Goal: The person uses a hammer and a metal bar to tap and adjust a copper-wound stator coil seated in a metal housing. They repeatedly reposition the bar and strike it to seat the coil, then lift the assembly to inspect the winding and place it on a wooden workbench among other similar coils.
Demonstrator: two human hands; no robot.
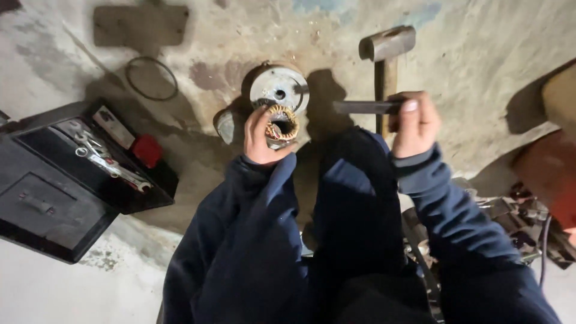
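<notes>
My left hand grips a small motor stator with copper windings, holding it above the floor. Just beyond it a round metal motor housing sits on the concrete floor. My right hand is closed around a flat dark metal bar that points left toward the stator. A hammer with a wooden handle lies on the floor behind my right hand. Dark blue sleeves cover both arms, and my knee rises between them.
An open black toolbox with wrenches and a red item lies at the left. A wire ring and a flat plate lie farther back. Metal parts and cables clutter the right side beside a red object.
</notes>
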